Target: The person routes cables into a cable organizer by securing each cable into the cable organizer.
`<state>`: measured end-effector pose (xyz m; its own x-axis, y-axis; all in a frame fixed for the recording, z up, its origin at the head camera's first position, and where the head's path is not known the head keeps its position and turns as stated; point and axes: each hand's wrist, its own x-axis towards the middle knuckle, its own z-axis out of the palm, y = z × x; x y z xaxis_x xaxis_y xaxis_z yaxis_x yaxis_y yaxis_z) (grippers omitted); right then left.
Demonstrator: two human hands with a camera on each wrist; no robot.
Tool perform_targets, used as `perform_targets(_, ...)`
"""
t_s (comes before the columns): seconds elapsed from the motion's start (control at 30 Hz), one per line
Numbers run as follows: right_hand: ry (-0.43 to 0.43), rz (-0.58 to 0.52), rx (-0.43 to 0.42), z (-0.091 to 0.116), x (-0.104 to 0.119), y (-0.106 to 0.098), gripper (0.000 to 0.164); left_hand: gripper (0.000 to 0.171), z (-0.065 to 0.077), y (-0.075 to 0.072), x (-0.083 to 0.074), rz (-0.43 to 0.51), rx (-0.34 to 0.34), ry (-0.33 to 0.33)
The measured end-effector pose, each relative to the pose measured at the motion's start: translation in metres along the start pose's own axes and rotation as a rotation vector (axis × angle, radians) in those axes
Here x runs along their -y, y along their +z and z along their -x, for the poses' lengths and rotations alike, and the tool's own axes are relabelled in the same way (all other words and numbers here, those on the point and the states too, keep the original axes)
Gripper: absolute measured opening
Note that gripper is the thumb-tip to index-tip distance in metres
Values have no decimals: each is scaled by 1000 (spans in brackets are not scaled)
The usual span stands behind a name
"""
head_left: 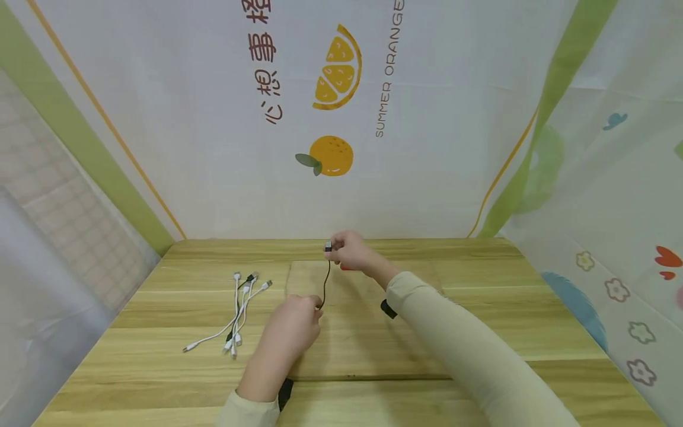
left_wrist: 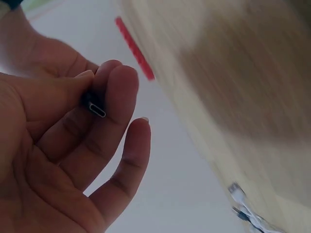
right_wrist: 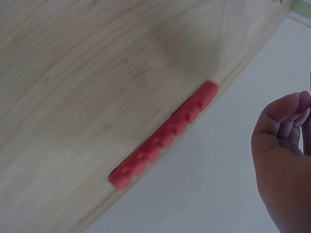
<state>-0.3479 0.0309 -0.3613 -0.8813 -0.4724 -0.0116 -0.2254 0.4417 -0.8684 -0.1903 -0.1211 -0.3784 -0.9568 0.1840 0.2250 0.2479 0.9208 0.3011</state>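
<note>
A short black USB cable [head_left: 326, 279] is stretched between my two hands above the wooden board. My right hand [head_left: 349, 250] pinches it near the metal USB-A plug [head_left: 328, 245], held up at the far side. Lower and to the left, my left hand [head_left: 293, 320] grips the other end. In the left wrist view a USB-C plug [left_wrist: 97, 110] pokes out between that hand's thumb and fingers. At the right edge of the right wrist view, my right hand [right_wrist: 282, 145] shows curled fingers; the cable is hardly visible there.
A loose pile of white and black USB cables [head_left: 237, 314] lies left of the board [head_left: 373, 356]. Near the board's far edge sits a red ridged strip [right_wrist: 165, 138], mostly behind my right hand in the head view. A printed curtain [head_left: 427, 178] hangs behind the table.
</note>
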Motion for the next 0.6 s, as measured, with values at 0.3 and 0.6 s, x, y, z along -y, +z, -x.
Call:
perform_targets(0.3, -6, 171, -37, -5, -29, -16, 7, 15, -14, 10, -22, -88, 73, 100)
perform_targets(0.6, 45, 204, -93, -4, -42, -24, 24, 20, -38, 24, -32, -309, 124, 210)
